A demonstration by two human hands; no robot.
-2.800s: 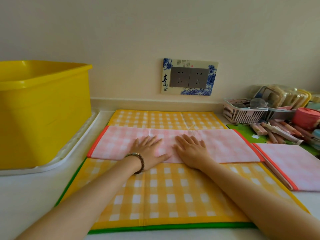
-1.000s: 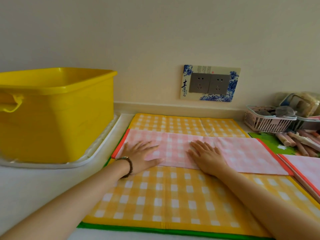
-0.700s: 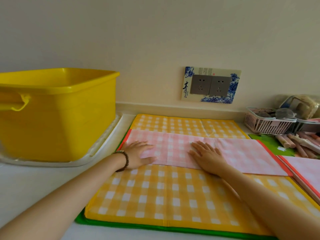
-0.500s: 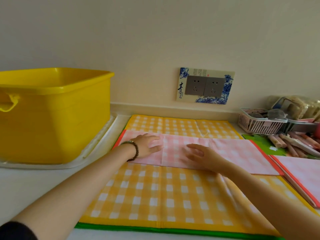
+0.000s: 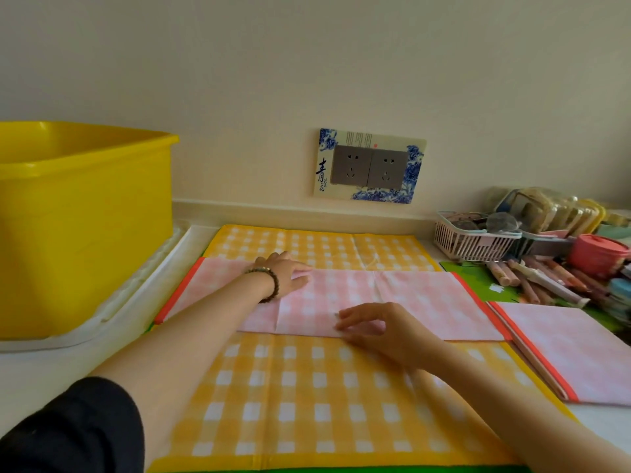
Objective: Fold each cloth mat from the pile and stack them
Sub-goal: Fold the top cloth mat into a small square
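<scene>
A pink checked cloth mat [image 5: 426, 302], folded into a long strip with orange-red ends, lies across a spread yellow checked mat [image 5: 307, 404]. My left hand [image 5: 285, 274], a bead bracelet on its wrist, presses down on the strip left of its middle, fingers pointing right. My right hand [image 5: 379, 331] is arched over the strip's near edge, fingertips touching the cloth; I see no lifted edge. A folded pink mat stack [image 5: 573, 349] lies at the right.
A yellow tub [image 5: 85, 233] stands on a white tray [image 5: 136, 302] at the left. At the back right are a pink basket [image 5: 471, 244], loose pens [image 5: 546, 281] and a pink jar [image 5: 597, 254]. A green mat [image 5: 478, 273] shows beneath. A wall socket [image 5: 370, 165] is behind.
My left hand slid from the strip's left part toward its middle. My right hand pulled back to the near edge and arched its fingers. The strip itself lies as before.
</scene>
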